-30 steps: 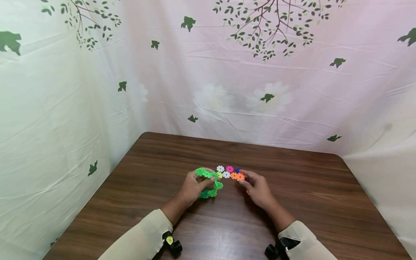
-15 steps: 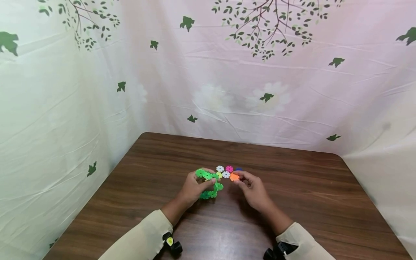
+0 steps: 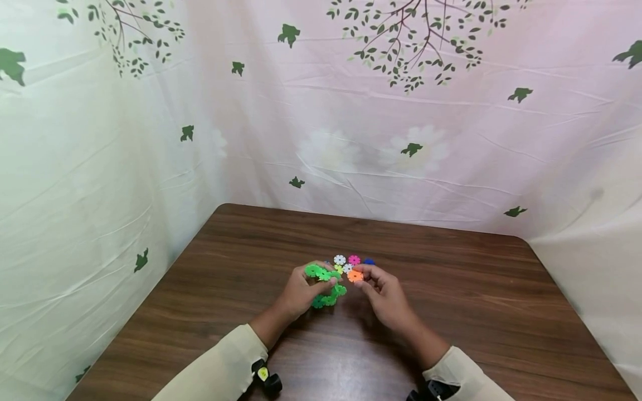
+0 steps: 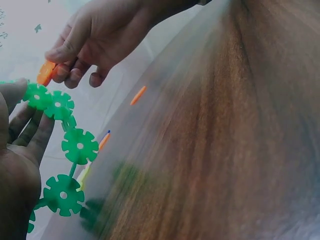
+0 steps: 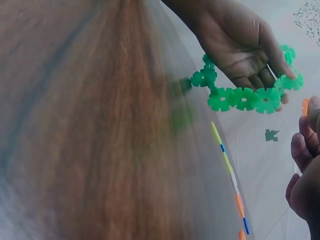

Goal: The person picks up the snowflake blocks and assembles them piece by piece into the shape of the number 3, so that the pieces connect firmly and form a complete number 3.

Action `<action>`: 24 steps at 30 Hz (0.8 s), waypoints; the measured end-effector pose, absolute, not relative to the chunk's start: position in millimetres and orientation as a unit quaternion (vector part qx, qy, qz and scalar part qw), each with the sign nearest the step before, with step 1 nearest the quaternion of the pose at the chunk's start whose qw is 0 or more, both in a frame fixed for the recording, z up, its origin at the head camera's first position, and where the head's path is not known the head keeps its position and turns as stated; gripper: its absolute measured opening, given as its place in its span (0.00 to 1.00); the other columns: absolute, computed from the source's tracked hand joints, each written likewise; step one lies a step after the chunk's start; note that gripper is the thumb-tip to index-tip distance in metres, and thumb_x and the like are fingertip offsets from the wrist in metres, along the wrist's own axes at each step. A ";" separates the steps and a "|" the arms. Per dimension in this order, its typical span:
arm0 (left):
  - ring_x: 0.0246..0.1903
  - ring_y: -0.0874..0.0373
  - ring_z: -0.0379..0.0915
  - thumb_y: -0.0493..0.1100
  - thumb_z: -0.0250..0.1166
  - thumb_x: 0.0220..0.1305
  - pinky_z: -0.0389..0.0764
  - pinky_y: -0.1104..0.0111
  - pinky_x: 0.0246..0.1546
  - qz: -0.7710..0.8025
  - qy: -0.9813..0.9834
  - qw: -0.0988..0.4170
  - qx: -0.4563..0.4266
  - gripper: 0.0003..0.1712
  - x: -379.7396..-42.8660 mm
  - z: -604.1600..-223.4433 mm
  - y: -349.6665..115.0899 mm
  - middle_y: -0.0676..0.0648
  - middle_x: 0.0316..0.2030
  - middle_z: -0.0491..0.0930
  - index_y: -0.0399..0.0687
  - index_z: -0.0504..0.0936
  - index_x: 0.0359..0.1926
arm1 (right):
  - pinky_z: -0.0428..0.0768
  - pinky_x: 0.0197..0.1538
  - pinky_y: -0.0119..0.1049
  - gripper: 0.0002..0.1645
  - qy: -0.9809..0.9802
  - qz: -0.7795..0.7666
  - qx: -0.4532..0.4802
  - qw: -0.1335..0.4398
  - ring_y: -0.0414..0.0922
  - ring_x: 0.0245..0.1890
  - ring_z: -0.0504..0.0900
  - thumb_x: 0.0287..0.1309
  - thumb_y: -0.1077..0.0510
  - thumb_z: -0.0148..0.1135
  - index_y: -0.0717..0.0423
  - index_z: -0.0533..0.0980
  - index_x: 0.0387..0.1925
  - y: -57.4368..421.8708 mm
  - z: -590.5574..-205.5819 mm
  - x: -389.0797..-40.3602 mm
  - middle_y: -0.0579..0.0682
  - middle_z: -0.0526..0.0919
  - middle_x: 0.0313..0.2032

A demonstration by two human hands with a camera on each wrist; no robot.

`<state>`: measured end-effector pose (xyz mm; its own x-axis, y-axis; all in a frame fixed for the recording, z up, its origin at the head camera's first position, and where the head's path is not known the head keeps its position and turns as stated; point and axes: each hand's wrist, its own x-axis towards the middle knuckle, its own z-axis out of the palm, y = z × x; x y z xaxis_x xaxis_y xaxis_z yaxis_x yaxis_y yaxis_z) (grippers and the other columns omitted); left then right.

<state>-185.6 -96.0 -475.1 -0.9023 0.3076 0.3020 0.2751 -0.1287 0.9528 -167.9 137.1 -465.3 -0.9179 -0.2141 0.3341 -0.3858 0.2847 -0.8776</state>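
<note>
- My left hand [image 4: 19, 172]: cut off at left wrist view's left edge.
- Green flower-disc chain [image 4: 86, 150]: partly hidden by that hand, runs off same edge.
- My right hand [image 5: 311, 187]: cropped, right wrist view.
- Orange flower disc [image 3: 353, 277] I pinch: partly covered.
- Blue disc [image 3: 369, 261]: lower part hidden behind my right hand.
- Tabletop [image 5: 90, 165]: blurred, wrist views.

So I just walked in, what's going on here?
A person's left hand holds a green chain of joined flower-shaped pieces, while their right hand pinches an orange piece close to it, with the two not joined. More loose pieces, including white, pink, yellow and blue ones, lie on the wooden table just beyond the hands.
</note>
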 end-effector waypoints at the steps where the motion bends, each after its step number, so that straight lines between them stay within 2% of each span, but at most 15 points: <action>1: 0.48 0.67 0.88 0.31 0.71 0.73 0.87 0.73 0.50 0.717 0.662 0.012 0.218 0.13 -185.2 -475.0 -95.7 0.52 0.48 0.87 0.24 0.83 0.52 | 0.84 0.41 0.30 0.16 -0.795 0.572 0.188 0.075 0.38 0.39 0.83 0.75 0.65 0.66 0.65 0.84 0.59 136.6 -464.9 -167.3 0.57 0.87 0.42; 6: 0.44 0.67 0.85 0.32 0.71 0.73 0.87 0.73 0.47 0.709 0.672 0.018 0.213 0.12 -184.2 -476.5 -94.4 0.51 0.48 0.87 0.26 0.84 0.52 | 0.82 0.39 0.27 0.14 -0.787 0.584 0.183 0.084 0.33 0.36 0.80 0.73 0.65 0.68 0.65 0.84 0.57 133.5 -463.1 -164.4 0.56 0.85 0.39; 12: 0.40 0.69 0.83 0.31 0.71 0.72 0.86 0.74 0.44 0.705 0.672 0.020 0.224 0.12 -183.7 -477.3 -92.8 0.53 0.43 0.85 0.27 0.83 0.51 | 0.84 0.43 0.25 0.14 -0.784 0.587 0.179 0.089 0.33 0.39 0.82 0.69 0.67 0.71 0.66 0.85 0.54 130.7 -462.0 -162.7 0.57 0.87 0.40; 20: 0.41 0.67 0.82 0.33 0.72 0.73 0.86 0.73 0.44 0.687 0.687 0.019 0.235 0.10 -182.7 -475.2 -91.3 0.38 0.47 0.86 0.30 0.85 0.50 | 0.84 0.47 0.28 0.14 -0.802 0.562 0.178 0.093 0.33 0.40 0.81 0.68 0.66 0.72 0.65 0.85 0.54 128.7 -459.3 -159.6 0.54 0.87 0.40; 24: 0.43 0.66 0.82 0.34 0.73 0.73 0.86 0.73 0.46 0.677 0.698 0.023 0.233 0.10 -182.4 -475.2 -91.3 0.34 0.48 0.85 0.32 0.87 0.49 | 0.85 0.48 0.29 0.14 -0.806 0.558 0.174 0.091 0.33 0.40 0.81 0.69 0.66 0.72 0.64 0.86 0.54 127.9 -458.3 -157.9 0.53 0.86 0.39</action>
<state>-182.4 -91.3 -475.2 -0.8904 0.3556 0.2841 0.2945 -0.0258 0.9553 -157.9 127.9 -458.3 -0.9229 -0.1797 0.3406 -0.3820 0.3157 -0.8685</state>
